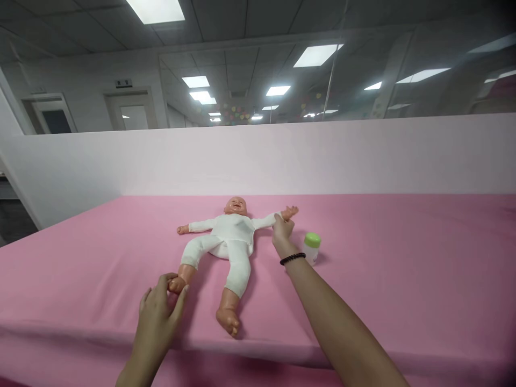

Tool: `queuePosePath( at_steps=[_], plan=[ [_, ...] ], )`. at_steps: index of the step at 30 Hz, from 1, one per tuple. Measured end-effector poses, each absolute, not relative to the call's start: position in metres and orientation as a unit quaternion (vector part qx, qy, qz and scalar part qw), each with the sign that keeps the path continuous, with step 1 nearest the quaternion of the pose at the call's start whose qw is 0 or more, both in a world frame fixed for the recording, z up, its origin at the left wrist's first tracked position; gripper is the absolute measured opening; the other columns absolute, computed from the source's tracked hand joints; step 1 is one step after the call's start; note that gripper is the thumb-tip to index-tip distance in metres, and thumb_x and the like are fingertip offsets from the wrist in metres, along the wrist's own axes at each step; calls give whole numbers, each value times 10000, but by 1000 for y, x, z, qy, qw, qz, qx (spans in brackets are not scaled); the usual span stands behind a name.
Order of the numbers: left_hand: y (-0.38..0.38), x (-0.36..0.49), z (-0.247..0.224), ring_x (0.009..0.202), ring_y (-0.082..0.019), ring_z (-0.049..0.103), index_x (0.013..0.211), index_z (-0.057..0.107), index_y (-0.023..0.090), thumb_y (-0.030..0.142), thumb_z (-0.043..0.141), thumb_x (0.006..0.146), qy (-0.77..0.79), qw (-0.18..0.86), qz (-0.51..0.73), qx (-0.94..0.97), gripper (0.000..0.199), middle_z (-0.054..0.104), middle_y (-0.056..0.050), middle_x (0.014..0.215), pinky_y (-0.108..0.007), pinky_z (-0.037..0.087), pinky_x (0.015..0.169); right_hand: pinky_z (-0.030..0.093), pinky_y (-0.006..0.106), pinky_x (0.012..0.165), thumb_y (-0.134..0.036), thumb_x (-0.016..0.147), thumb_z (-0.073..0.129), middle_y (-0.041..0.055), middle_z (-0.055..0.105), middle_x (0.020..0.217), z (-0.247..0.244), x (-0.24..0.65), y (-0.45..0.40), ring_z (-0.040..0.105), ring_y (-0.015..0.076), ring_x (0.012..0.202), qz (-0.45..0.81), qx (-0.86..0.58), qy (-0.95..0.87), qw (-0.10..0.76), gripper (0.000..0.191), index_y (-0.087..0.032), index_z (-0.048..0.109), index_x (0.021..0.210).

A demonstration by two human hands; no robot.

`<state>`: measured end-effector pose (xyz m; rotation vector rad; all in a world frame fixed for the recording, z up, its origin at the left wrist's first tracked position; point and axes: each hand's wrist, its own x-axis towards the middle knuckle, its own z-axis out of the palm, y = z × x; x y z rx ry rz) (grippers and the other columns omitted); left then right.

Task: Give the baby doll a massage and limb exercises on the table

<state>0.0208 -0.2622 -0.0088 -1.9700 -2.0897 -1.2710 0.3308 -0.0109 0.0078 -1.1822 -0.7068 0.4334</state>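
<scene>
A baby doll (pixel 234 228) in a white body suit lies on its back on the pink sheet (pixel 382 269), arms spread and head away from me. My left hand (pixel 159 309) is at the doll's foot on the left, with thumb and fingers on either side of it. My right hand (pixel 283 230), with a dark beaded bracelet on the wrist, is closed on the doll's sleeve near its hand on the right. Just right of my right wrist stands a jar with a green lid (pixel 312 240); my forearm is close beside it.
Behind the pink surface runs a low white wall (pixel 262 161) with glass above it. The front edge of the sheet drops off just beyond the doll's feet, nearest me.
</scene>
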Motion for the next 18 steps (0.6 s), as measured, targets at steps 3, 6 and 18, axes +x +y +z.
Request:
queuePosePath(
  at_steps=[3,6,18],
  plan=[
    [-248,31,18,834,-269,647,1088,520,258,529,478,930,-644,11,-431,-632,317,693,-43,1003,-409,470,803,544,353,834,-357,766,646,122,683,1134,25,308,-25,665,239,962,186,-503,-411,737,475,-167,552,1191],
    [-223,48,43,832,-268,648,1108,502,246,448,469,959,-625,0,-402,-669,252,691,-47,993,-391,461,783,520,360,896,-311,798,657,71,698,1152,30,285,-44,658,229,1016,141,-433,-578,677,393,-219,589,1175],
    [-223,67,40,891,-276,659,1015,497,234,354,428,989,-598,-6,-400,-695,141,700,-62,1006,-401,457,800,532,366,879,-316,752,722,56,711,1107,26,291,-37,657,229,994,171,-430,-580,671,389,-219,622,1115]
  ],
)
